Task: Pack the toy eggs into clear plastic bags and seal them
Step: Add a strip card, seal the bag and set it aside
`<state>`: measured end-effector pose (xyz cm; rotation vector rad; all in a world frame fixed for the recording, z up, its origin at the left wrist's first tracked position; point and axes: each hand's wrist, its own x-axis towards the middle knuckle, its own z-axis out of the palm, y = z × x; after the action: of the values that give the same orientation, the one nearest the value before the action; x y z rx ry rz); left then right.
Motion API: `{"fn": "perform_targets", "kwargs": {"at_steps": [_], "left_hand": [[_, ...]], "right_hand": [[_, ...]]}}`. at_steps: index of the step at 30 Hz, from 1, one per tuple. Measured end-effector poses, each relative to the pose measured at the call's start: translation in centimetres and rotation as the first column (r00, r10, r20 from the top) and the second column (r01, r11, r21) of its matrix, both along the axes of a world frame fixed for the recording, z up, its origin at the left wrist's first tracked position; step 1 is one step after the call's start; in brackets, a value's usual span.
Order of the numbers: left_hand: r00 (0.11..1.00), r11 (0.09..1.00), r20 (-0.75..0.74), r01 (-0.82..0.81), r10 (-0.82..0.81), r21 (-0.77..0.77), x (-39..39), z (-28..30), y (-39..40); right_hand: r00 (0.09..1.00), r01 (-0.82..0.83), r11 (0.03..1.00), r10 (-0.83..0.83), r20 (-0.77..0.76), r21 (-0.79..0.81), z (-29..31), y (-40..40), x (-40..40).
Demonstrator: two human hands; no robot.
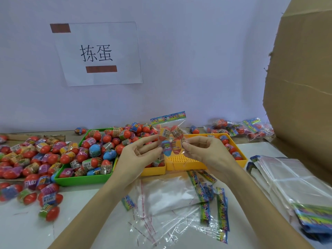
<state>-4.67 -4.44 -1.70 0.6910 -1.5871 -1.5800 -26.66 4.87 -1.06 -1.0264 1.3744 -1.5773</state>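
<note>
A clear plastic bag with a colourful header strip hangs upright between my hands, above the trays. Several toy eggs sit inside it, a blue one lowest. My left hand holds the bag's lower left side with thumb and fingertips. My right hand pinches the bag's lower right edge. A green tray heaped with red and blue toy eggs stands left of my hands. A yellow tray with a few eggs lies right behind them.
Loose eggs cover the table on the left. Empty clear bags and peeled strips lie in front of me. A bag stack rests at right. Packed bags lie by the wall. A tall cardboard box stands at right.
</note>
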Motion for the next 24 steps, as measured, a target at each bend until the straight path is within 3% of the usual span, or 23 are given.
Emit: {"fn": "perform_targets", "kwargs": {"at_steps": [8, 11, 18, 22, 24], "left_hand": [[0.987, 0.984, 0.025, -0.155, 0.157, -0.09, -0.6, -0.8, 0.2], [0.983, 0.98, -0.008, -0.185, 0.185, -0.07, -0.7, -0.8, 0.3], [0.974, 0.954, 0.118, -0.158, 0.193, -0.255, -0.8, -1.6, 0.2], [0.964, 0.939, 0.17, -0.143, 0.203, -0.313, -1.0, -2.0, 0.2], [0.963, 0.934, 0.184, -0.129, 0.199, -0.334, -0.9, -2.0, 0.0]], "right_hand": [[0.988, -0.016, 0.999, 0.01, 0.152, 0.043, 0.1, 0.2, -0.4], [0.968, 0.138, 0.99, -0.138, 0.208, 0.016, 0.3, 0.3, -1.5], [0.838, 0.472, 0.881, -0.442, 0.319, -0.019, 0.2, 0.3, -4.6], [0.73, 0.564, 0.82, -0.439, 0.524, -0.099, -0.1, 0.2, -5.9], [0.719, 0.567, 0.812, -0.408, 0.563, -0.135, -0.1, 0.0, -6.2]]}}
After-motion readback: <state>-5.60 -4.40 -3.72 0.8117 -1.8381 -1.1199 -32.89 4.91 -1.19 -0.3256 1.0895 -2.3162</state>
